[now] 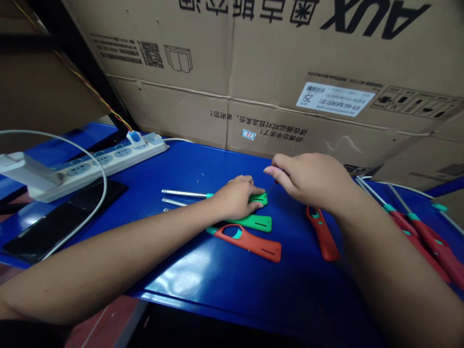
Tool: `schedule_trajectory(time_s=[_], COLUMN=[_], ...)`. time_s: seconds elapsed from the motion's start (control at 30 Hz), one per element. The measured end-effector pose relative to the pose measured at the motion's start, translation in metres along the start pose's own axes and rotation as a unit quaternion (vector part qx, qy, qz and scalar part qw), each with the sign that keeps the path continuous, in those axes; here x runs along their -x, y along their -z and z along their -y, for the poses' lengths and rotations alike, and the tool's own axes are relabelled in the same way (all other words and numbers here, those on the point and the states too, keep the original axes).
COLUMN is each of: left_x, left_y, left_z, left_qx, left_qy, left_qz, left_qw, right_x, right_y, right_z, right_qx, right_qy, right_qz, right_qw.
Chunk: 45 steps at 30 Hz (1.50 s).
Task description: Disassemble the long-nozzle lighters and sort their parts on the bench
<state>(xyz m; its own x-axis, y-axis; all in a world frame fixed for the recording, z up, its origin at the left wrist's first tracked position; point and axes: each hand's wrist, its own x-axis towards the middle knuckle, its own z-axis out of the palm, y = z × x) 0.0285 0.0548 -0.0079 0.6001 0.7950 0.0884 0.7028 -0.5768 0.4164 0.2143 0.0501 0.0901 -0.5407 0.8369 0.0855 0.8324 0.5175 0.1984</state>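
Three long-nosed gas lighters lie side by side on the blue table. My left hand [237,197] grips the farthest green lighter [259,198], holding it down with its metal nozzle pointing left. Just nearer to me is a second green lighter [255,223], partly under my left hand and forearm. An orange lighter [253,242] lies nearest. My right hand [308,176] is closed in a pinch on a thin tool with a slender shaft [270,188], whose tip is by the end of the held lighter's handle. My fingers hide the tool's handle.
Another orange lighter [322,237] lies below my right wrist, and several red lighters [431,241] lie at the right. A power strip [105,162] with a white cable and a black flat object [54,222] are at the left. A large cardboard box [261,63] stands behind the table [232,285].
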Motion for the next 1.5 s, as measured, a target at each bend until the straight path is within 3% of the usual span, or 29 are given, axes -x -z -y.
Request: schedule_trajectory(time_s=[0.07,0.2,0.37,0.53,1.5], left_x=[0.0,0.0,0.0,0.0,0.001], left_y=[0.0,0.002,0.003,0.003,0.001], left_z=[0.0,-0.002,-0.003,-0.003,-0.001], left_qx=[0.001,0.0,0.008,0.003,0.015], left_qy=[0.004,0.007,0.003,-0.004,-0.008], left_qz=[0.002,0.006,0.003,0.004,-0.022], left_qw=[1.0,1.0,1.0,1.0,1.0], right_x=[-0.001,0.001,0.005,0.007,0.007], right_y=[-0.002,-0.005,0.001,0.008,0.01], right_z=[0.0,-0.006,-0.014,-0.018,-0.022], right_qx=[-0.008,-0.13,-0.196,-0.291,-0.31], right_qy=[-0.006,0.098,0.107,0.127,0.114], right_qz=[-0.004,-0.035,-0.041,-0.009,-0.016], right_qw=[1.0,0.986,0.974,0.948,0.944])
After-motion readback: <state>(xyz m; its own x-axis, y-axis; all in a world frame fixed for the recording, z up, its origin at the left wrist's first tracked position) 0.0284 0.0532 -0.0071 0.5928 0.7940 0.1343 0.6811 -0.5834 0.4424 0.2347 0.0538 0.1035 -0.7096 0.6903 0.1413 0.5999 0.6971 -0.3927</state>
